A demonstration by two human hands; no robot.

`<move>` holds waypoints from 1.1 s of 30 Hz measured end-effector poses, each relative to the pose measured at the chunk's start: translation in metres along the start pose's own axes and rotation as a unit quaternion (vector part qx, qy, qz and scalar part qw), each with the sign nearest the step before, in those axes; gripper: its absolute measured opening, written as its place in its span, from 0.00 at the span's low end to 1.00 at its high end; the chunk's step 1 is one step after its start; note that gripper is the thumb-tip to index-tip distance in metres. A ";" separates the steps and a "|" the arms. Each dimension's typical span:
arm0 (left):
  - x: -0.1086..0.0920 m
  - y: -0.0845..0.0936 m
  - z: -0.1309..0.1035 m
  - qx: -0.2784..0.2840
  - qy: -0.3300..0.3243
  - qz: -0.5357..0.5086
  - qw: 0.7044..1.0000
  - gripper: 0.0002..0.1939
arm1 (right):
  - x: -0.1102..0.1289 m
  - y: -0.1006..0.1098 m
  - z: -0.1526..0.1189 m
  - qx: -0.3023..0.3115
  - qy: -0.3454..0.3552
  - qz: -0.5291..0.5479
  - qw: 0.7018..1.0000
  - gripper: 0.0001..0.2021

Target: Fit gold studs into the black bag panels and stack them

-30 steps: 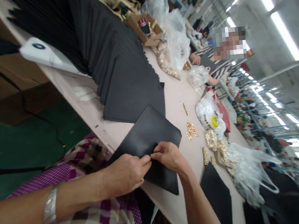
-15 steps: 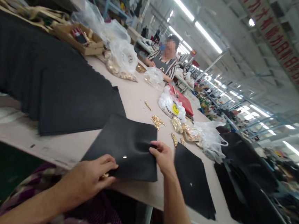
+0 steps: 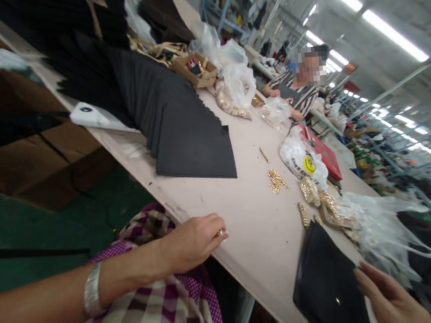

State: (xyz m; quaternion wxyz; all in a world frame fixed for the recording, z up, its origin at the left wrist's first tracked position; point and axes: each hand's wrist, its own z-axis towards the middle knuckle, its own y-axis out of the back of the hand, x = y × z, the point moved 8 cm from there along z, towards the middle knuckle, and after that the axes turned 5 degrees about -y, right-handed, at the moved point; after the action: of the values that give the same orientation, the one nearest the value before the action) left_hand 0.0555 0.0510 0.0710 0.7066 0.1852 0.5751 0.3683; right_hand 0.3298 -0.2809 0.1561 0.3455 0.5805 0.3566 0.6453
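Note:
My left hand (image 3: 198,241) is closed above the table's near edge, with small gold metal pieces (image 3: 220,232) showing between its fingers; how many it holds is hidden. At the lower right, my right hand (image 3: 391,292) pinches the right edge of a black sheet (image 3: 323,272) that looks like leather. A tiny shiny gold fitting (image 3: 338,301) sits on this sheet, which lies over the spot of the right-hand pile. A loose heap of small gold pieces (image 3: 276,180) lies mid-table between my hands.
A fanned stack of black sheets (image 3: 195,143) covers the left of the pale table (image 3: 199,198). Beyond are a cardboard box (image 3: 196,72), plastic bags (image 3: 304,159), packs of gold pieces (image 3: 309,191) and a red item (image 3: 322,152). Across the table sits a person (image 3: 303,86) in stripes.
The black sheet has gone from in front of me to the right-hand pile, carried by my right hand. My left hand has let go of it. The view has swung left.

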 end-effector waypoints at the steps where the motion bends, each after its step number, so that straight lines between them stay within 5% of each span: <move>1: 0.000 -0.002 0.000 0.004 0.006 0.000 1.000 0.12 | 0.025 -0.030 -0.023 0.054 0.050 0.080 0.994 0.25; 5: 0.005 -0.003 0.002 0.008 0.049 0.003 0.999 0.10 | 0.135 -0.137 -0.130 0.229 0.232 0.182 0.928 0.15; 9: 0.013 0.000 -0.002 0.009 0.095 -0.009 0.995 0.09 | 0.203 -0.172 -0.192 0.257 0.366 0.201 0.871 0.09; 18: 0.033 0.004 -0.015 -0.012 0.129 -0.041 0.991 0.08 | 0.226 -0.188 -0.205 0.247 0.402 0.211 0.856 0.10; 33: 0.054 0.021 -0.026 -0.013 0.174 -0.012 0.985 0.11 | 0.253 -0.217 -0.216 0.210 0.397 0.197 0.872 0.08</move>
State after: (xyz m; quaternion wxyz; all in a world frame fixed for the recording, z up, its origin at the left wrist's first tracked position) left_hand 0.0279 0.1009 0.0419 0.6025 0.1025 0.6867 0.3936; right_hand 0.0998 0.0335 0.0809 -0.0891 0.3928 0.4692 0.7859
